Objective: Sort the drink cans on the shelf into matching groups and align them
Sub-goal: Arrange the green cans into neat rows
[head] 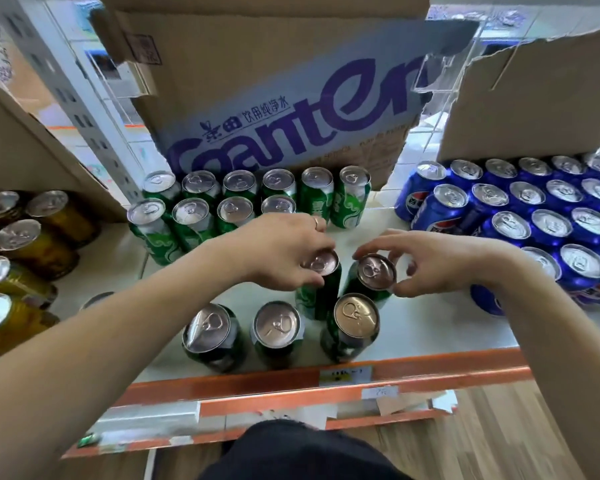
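1. Two hands work at a white shelf: the left hand grips the top of one green can, fingers closed round its rim
2. The right hand pinches the lid of a second green can just beside it
3. Three more green cans stand nearer the front edge; two rows line the back
4. Blue cans crowd the right, gold cans the left

The cardboard box before me reads "Ganten" in purple letters, with "饮用纯净水" above it. The blue cans on my right show "百" beside a Pepsi roundel. Shelf-edge tags are illegible.
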Available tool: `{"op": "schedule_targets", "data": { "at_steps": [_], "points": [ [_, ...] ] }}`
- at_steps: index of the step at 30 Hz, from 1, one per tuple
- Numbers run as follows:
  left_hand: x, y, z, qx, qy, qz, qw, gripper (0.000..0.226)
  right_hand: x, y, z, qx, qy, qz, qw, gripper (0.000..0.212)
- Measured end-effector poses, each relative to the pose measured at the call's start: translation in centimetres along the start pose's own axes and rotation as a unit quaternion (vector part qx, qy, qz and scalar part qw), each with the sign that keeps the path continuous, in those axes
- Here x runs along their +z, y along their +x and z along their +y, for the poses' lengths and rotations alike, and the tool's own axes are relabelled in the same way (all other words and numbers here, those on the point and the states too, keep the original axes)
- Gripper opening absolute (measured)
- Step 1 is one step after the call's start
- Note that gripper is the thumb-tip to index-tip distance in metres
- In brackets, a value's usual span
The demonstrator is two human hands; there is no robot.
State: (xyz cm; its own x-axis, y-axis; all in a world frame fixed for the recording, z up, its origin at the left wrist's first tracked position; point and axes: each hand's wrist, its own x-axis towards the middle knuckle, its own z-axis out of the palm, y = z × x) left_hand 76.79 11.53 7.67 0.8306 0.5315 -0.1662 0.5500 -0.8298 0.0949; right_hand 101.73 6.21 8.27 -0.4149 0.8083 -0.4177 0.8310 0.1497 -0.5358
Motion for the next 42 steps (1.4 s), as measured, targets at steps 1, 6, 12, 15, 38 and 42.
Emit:
{"op": "schedule_targets", "data": {
  "at_steps": [1, 6, 12, 15, 38, 42],
  "points": [
    [-0.2, 0.3, -0.2, -0.013, -0.025, 0.016, 0.999, 0.052, -0.1, -0.1, 0.1, 0.001, -0.001, -0.009, 1.0, 0.065],
    [-0.7, 2.5, -1.5, -0.102, -0.114, 0.101, 0.983, 0.041, 0.7, 0.1, 0.7, -0.02, -0.001, 0.044, 0.999, 0.066],
    [0.0, 4.8, -2.1, -0.207, -0.086, 0.142, 0.964, 0.056, 1.0, 0.0, 1.3, -0.048, -0.037, 0.088, 0.994, 0.063],
    [0.9, 5.5, -1.3, -0.231, -0.05, 0.165, 0.958, 0.061, 0.6, 0.1, 2.0, -0.035, -0.039, 0.138, 0.989, 0.057],
    [1.4, 5.9, -1.1, -0.303, 0.091, 0.072, 0.946, 0.069, -1.5, 7.4, 1.5, 0.048, -0.09, 0.284, 0.953, 0.044],
    [2.2, 6.0, 0.3, -0.33, 0.113, 0.107, 0.931, 0.07, -1.5, 7.1, 1.6, 0.073, -0.084, 0.261, 0.959, 0.053]
  ]
}}
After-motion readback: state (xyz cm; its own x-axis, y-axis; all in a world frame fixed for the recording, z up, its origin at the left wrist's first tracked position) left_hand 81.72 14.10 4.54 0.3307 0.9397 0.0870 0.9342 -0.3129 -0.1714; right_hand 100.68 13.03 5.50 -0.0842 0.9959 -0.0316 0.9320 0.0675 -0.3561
